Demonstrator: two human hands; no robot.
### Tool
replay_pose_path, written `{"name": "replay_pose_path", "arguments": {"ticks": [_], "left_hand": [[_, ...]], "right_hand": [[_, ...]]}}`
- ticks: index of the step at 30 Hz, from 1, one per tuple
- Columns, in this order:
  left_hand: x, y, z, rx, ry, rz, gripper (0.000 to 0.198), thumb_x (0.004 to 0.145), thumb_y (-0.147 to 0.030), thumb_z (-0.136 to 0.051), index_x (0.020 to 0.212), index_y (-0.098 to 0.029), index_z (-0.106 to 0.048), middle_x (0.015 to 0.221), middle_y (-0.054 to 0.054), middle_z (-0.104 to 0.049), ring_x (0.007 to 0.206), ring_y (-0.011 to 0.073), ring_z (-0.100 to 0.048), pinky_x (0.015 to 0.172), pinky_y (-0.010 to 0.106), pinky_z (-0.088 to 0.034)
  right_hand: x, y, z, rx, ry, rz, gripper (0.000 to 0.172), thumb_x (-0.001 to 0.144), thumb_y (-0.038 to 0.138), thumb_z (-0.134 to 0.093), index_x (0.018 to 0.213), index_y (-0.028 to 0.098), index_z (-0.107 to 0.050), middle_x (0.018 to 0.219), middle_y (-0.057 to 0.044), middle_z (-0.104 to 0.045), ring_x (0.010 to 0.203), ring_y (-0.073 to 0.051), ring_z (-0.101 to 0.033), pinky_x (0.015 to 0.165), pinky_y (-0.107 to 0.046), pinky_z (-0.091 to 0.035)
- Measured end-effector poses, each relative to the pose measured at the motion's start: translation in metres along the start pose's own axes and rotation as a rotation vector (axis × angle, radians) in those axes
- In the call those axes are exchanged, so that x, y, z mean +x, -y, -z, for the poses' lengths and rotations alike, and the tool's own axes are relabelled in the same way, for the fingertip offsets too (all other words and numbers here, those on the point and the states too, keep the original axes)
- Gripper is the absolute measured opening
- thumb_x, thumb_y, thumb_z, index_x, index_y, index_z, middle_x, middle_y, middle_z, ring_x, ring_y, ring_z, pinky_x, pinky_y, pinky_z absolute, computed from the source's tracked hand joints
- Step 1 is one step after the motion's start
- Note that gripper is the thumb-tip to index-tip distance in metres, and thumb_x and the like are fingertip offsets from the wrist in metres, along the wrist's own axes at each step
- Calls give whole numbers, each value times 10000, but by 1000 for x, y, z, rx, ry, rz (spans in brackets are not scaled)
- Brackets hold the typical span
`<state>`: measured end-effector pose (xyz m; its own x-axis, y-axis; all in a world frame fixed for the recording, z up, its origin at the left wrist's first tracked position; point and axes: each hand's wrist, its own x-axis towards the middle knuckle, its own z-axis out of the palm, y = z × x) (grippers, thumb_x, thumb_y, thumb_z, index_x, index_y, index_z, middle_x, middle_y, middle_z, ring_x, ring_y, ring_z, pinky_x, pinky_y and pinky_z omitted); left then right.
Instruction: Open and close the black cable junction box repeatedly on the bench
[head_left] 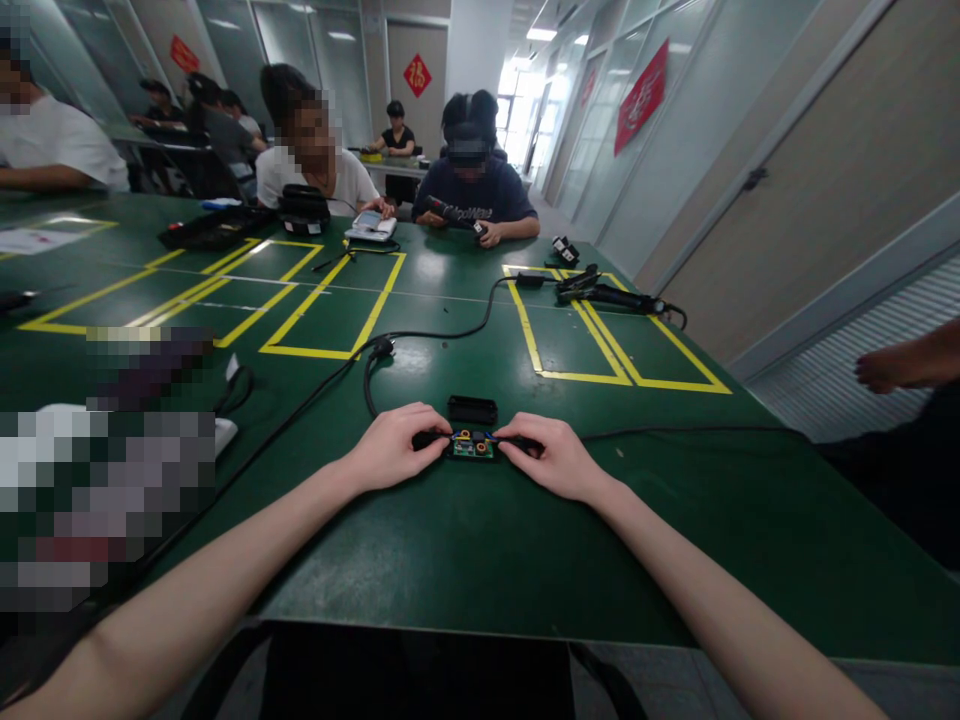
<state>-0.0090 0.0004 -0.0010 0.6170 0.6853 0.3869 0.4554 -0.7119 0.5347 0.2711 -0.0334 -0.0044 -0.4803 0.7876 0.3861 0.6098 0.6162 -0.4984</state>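
Observation:
A small green circuit board (473,448) in a black case lies on the green table between my hands. Blue and yellow wires show on it. My left hand (401,445) is closed on the black cable end (429,439) at the board's left side. At the right side, my right hand (551,455) pinches another black cable end (525,443). Just behind the board lies a black case cover (472,409), touched by neither hand.
A long black cable (322,385) with a plug (382,348) crosses the green table (420,560). Black tools (615,296) lie at the back right, a black tray (217,227) at the back left. People sit opposite; a person's hand (900,368) is at the right.

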Motion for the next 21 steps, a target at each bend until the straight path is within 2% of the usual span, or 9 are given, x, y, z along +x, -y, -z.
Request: {"name": "replay_pose_path", "arguments": {"ticks": [3,6,10,15,18,21], "left_hand": [[0,1,1,6,34,-13,106,952,-221,-637,951,-196,-740,928,44,-737,845,186,-693,770,295,-550],[0,0,1,14,50,-44,134,973,-223,-607,946,-194,-735,936,49,-737,866,190,-692,783,299,-550],[1,-1,3,66,78,-92,177,999,-215,-550,925,-194,-710,913,45,-719,853,187,-672,776,294,-538],[2,-5,8,157,123,-135,166,972,-201,-540,922,-192,-699,924,51,-700,848,191,-656,776,296,-528],[2,-7,9,178,118,-146,175,968,-230,-550,920,-188,-712,914,57,-713,852,202,-659,785,319,-530],[3,-5,6,160,-10,-87,183,975,-241,-565,888,-192,-718,870,48,-723,839,207,-665,799,339,-530]], "right_hand": [[0,-1,0,34,23,30,182,993,236,-575,1006,201,-753,862,-47,-714,688,-155,-643,628,-270,-497],[0,-2,2,19,27,79,190,1003,229,-570,1029,205,-757,913,-61,-727,795,-181,-690,710,-299,-541],[0,0,6,-140,50,169,245,1031,233,-531,1064,208,-772,969,-91,-744,874,-217,-687,765,-355,-561],[-1,1,9,-311,108,247,299,1017,191,-503,1146,193,-773,994,-110,-747,862,-239,-658,760,-389,-544],[-1,1,6,-257,40,234,274,1005,196,-525,1100,212,-782,991,-99,-747,852,-231,-660,755,-386,-538],[2,-3,0,-138,-132,136,260,1012,208,-527,1041,215,-785,974,-91,-734,870,-224,-677,781,-380,-552]]}}
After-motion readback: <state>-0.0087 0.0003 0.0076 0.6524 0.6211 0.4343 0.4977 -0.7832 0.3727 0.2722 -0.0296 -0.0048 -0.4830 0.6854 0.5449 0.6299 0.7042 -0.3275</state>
